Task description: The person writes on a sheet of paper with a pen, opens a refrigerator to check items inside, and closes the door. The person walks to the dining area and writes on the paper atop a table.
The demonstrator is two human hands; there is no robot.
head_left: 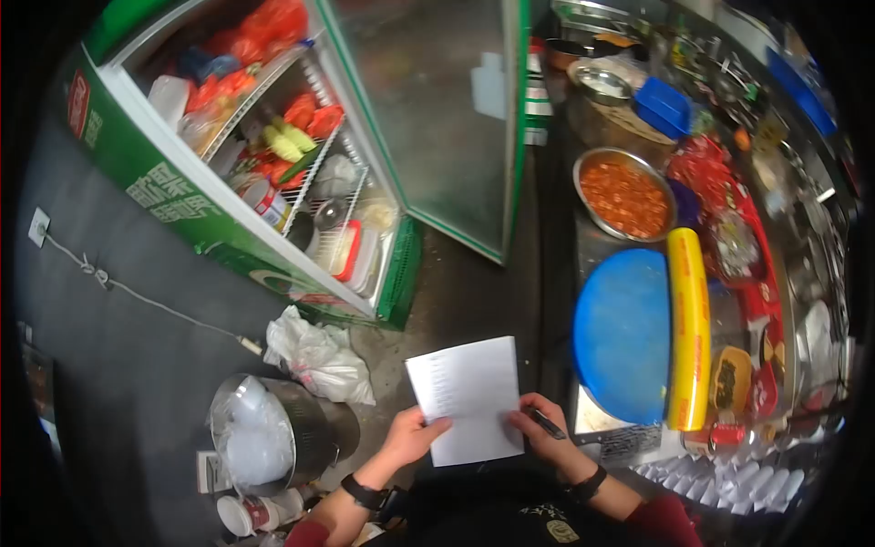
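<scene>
A white sheet of paper [469,397] is held up in front of my body, with a column of handwriting along its upper left. My left hand [407,439] grips its lower left edge, thumb on top. At the opposite edge, my right hand [547,433] pinches the paper while a dark pen [546,422] lies across its fingers. Both wrists wear dark bands.
Ahead on the left stands a green fridge [173,178], its glass door [428,118] swung open on shelves of bagged food. A white bag [314,356] and a bin [319,438] sit below. The right counter carries a bowl of red chunks [624,196], a blue round board [620,337] and a yellow roll [688,328].
</scene>
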